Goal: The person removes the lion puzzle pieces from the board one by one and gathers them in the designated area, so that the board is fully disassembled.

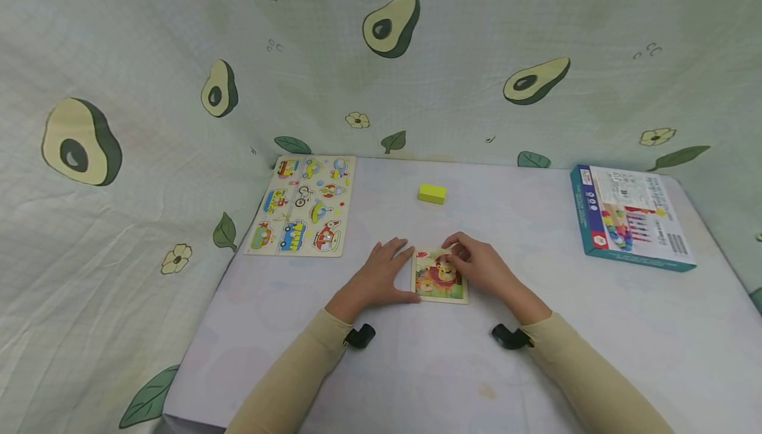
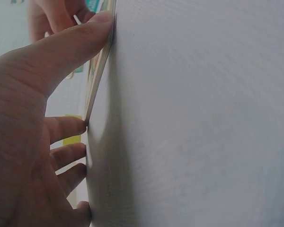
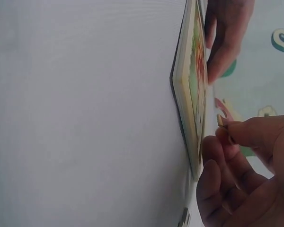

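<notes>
A small square wooden jigsaw board (image 1: 440, 300) with a lion picture lies flat on the table, centred in the head view. Along its left side, my left hand (image 1: 381, 276) spreads its thumb and fingers. The thumb (image 2: 100, 21) touches the board's edge (image 2: 99, 78) in the left wrist view, and the other fingers reach down to the tabletop. Over the board's upper right corner, my right hand (image 1: 478, 263) pinches a thin wooden puzzle piece (image 3: 222, 121) between thumb and index finger. The piece is raised above the board in the right wrist view; its printed face is mostly hidden.
Beyond the board lies a yellow block (image 1: 432, 194). A wooden vehicle puzzle board (image 1: 345, 222) is at the back left of the white-covered table (image 1: 417, 374). At the back right is a boxed toy set (image 1: 639, 216). An avocado-print cloth (image 1: 452, 43) hangs behind and at the left.
</notes>
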`<control>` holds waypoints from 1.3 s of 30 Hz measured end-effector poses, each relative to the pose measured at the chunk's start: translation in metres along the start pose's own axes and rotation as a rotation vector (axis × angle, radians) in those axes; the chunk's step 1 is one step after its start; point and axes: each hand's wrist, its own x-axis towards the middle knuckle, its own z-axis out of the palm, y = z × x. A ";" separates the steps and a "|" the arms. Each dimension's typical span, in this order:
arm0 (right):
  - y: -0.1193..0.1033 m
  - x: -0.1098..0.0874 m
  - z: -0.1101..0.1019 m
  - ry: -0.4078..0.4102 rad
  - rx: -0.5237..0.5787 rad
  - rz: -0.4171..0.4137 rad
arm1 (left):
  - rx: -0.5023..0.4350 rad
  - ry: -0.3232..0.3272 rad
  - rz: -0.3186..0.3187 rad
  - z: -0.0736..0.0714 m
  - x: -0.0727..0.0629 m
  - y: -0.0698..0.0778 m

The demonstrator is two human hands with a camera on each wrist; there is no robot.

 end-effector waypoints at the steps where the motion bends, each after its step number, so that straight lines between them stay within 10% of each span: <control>1: 0.001 0.000 -0.001 0.006 -0.001 0.003 | -0.001 0.002 0.000 0.000 0.000 0.000; 39: 0.053 -0.034 -0.053 0.110 -0.061 0.093 | -0.013 -0.009 -0.010 -0.001 -0.002 0.002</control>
